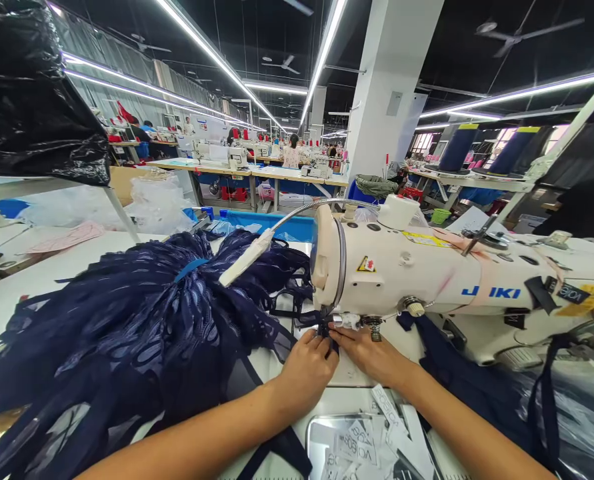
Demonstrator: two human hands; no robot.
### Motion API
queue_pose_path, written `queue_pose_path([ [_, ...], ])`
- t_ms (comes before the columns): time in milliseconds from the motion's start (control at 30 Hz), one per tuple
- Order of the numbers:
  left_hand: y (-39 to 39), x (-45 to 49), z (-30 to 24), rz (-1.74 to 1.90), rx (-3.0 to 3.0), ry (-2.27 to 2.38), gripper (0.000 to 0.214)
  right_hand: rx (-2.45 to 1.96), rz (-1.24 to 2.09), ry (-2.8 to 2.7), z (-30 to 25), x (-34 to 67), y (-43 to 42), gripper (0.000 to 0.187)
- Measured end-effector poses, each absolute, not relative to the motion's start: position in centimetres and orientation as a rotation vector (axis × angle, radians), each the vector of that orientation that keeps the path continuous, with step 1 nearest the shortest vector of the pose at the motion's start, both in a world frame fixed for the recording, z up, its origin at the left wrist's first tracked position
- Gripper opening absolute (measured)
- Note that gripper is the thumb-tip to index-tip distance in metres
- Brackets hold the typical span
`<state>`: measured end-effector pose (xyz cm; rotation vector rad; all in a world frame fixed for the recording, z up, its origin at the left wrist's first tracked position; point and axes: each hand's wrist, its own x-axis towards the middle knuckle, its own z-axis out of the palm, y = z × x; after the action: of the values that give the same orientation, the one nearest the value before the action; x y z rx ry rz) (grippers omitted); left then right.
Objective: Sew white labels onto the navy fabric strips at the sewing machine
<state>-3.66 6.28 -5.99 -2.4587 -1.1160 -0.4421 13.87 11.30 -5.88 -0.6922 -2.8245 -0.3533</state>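
Both hands meet under the head of a white sewing machine [387, 260], close to its needle area. My left hand [311, 365] is curled closed on a strip of dark navy fabric [335, 344]. From the right, my right hand [364, 350] pinches the same fabric, its fingertips nearly touching the left ones. The machine head partly hides the cloth between them. A big bundle of navy garments [177, 313], gathered by a blue tie [191, 269], spreads over the table left of my left hand. More navy fabric [467, 380] lies right of my right arm.
A metal tray [317, 433] with printed labels [359, 443] sits in front of the machine. A flexible lamp [249, 257] arches over the garments. A black plastic bag [37, 93] hangs at upper left. Thread cones [459, 148] stand at right. People and machines fill the background.
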Motion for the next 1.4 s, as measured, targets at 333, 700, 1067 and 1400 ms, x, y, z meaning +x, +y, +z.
queue_pose_path([
  [333, 6.6, -3.2, -6.0, -0.426, -2.425, -1.154, 0.007, -0.846, -0.247, -2.767, -5.5, 13.3, 11.2, 0.046],
  [700, 5.8, -3.4, -5.7, -0.489, -2.386, -1.159, 0.022, -0.892, -0.264, -2.724, -5.2, 12.7, 11.4, 0.045],
  [1067, 7.5, -9.9, -3.0, -0.723, -2.556, -1.535, 0.043, -0.928, 0.033, -2.687, -3.9, 12.5, 9.1, 0.03],
  [1400, 8.0, -6.7, -4.1, -0.63, -2.551, -1.103, 0.008, -0.892, 0.093, -2.612, -4.6, 12.2, 9.3, 0.029],
])
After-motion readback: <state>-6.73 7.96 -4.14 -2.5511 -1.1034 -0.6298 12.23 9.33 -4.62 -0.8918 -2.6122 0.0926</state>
